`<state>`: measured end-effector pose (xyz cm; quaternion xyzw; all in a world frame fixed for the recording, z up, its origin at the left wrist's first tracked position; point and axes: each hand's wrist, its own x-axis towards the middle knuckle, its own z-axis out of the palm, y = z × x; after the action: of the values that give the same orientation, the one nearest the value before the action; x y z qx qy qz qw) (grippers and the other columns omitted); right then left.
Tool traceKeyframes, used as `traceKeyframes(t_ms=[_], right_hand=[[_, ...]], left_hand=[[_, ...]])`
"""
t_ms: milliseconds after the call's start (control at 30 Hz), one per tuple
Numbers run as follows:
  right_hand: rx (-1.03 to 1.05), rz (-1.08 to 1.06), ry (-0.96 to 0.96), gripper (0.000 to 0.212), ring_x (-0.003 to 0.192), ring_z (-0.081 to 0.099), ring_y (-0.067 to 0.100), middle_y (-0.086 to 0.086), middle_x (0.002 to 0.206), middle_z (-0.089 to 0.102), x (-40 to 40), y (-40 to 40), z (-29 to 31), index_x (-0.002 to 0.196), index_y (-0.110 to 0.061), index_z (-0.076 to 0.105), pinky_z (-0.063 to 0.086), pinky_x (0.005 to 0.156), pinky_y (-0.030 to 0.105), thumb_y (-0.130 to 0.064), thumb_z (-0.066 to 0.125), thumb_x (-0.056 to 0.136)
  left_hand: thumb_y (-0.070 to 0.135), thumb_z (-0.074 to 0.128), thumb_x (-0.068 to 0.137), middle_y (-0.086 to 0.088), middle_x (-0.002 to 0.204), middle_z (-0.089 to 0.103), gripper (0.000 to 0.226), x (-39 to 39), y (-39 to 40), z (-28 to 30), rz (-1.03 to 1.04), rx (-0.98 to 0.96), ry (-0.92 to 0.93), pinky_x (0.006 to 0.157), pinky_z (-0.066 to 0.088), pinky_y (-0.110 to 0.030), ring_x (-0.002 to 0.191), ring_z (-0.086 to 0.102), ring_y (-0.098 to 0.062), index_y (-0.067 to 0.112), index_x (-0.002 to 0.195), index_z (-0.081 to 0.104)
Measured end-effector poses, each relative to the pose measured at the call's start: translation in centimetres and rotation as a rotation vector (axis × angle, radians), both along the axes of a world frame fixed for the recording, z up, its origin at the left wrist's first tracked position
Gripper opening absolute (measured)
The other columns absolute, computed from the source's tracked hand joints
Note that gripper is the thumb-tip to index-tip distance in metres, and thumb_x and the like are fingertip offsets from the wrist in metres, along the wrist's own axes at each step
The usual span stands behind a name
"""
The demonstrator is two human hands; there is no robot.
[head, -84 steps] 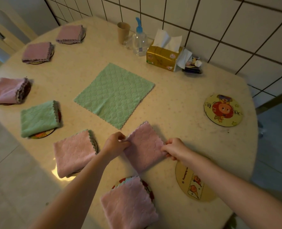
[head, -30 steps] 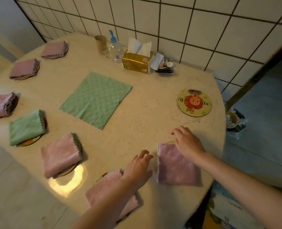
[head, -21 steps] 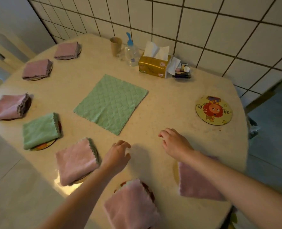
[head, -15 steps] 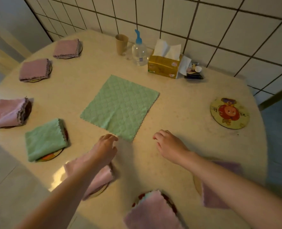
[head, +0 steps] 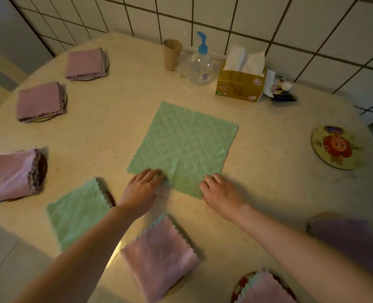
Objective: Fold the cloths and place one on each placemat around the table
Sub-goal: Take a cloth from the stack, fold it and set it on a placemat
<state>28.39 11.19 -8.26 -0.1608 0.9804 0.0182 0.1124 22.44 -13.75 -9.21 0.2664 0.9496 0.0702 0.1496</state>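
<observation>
1 unfolded green cloth (head: 184, 147) flat at centre of table (head: 120, 127). Left hand (head: 140, 189) pinches its near edge; right hand (head: 221, 192) on near corner, grip unclear. 7 folded cloths on placemats around rim. 1 bare cartoon placemat (head: 336, 147) far right. Tissue box (head: 240, 86), pump bottle (head: 201, 64), cup (head: 172, 54) by wall.

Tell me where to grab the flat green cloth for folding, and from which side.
Take the green cloth by its two near corners, coming from the person's side. It lies flat and unfolded, turned slightly, with its near edge right at the left hand and right hand. Pinching those corners should let that edge be lifted and carried over to the far edge by the tissue box.
</observation>
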Motion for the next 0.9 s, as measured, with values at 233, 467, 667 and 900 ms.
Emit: traceKeyframes(t_ms=[233, 467, 667, 900], right_hand=[[-0.071, 0.031, 0.084, 0.022, 0.074, 0.057, 0.025, 0.002, 0.079, 0.058, 0.6, -1.8, 0.1, 0.08, -0.017, 0.056, 0.046, 0.055, 0.034, -0.024, 0.071, 0.065], [-0.038, 0.04, 0.069, 0.039, 0.068, 0.054, 0.023, 0.004, 0.077, 0.055, 1.1, -2.0, -0.3, 0.078, -0.013, 0.057, 0.039, 0.043, 0.029, 0.001, 0.075, 0.047], [-0.111, -0.072, 0.058, 0.04, 0.062, 0.055, 0.022, 0.001, 0.069, 0.055, -0.9, -2.3, 0.8, 0.072, -0.014, 0.054, 0.038, 0.042, 0.028, -0.001, 0.079, 0.044], [-0.504, -0.167, 0.207, 0.01, 0.057, 0.052, 0.019, -0.001, 0.066, 0.058, -2.5, -0.3, 5.3, 0.084, -0.013, 0.051, 0.033, 0.058, 0.026, -0.004, 0.053, 0.082]], left_hand=[[0.023, 0.032, 0.069, 0.003, 0.111, 0.067, 0.057, -1.6, -0.1, 0.8, -0.098, 0.015, 0.104, 0.079, 0.054, -0.036, 0.089, 0.064, -0.026, 0.026, 0.112, 0.068], [0.01, 0.077, 0.059, 0.003, 0.107, 0.066, 0.049, -1.9, 0.0, 0.4, -0.104, -0.011, 0.133, 0.073, 0.054, -0.035, 0.086, 0.063, -0.026, 0.025, 0.106, 0.068], [0.033, 0.075, 0.066, 0.004, 0.108, 0.062, 0.047, -2.2, 0.1, 0.4, -0.134, -0.061, 0.122, 0.078, 0.053, -0.036, 0.09, 0.06, -0.026, 0.027, 0.111, 0.063], [0.045, 0.052, 0.077, 0.0, 0.104, 0.063, 0.042, -3.9, 0.0, 0.5, -0.075, -0.001, 0.195, 0.083, 0.05, -0.038, 0.095, 0.059, -0.028, 0.022, 0.111, 0.064]])
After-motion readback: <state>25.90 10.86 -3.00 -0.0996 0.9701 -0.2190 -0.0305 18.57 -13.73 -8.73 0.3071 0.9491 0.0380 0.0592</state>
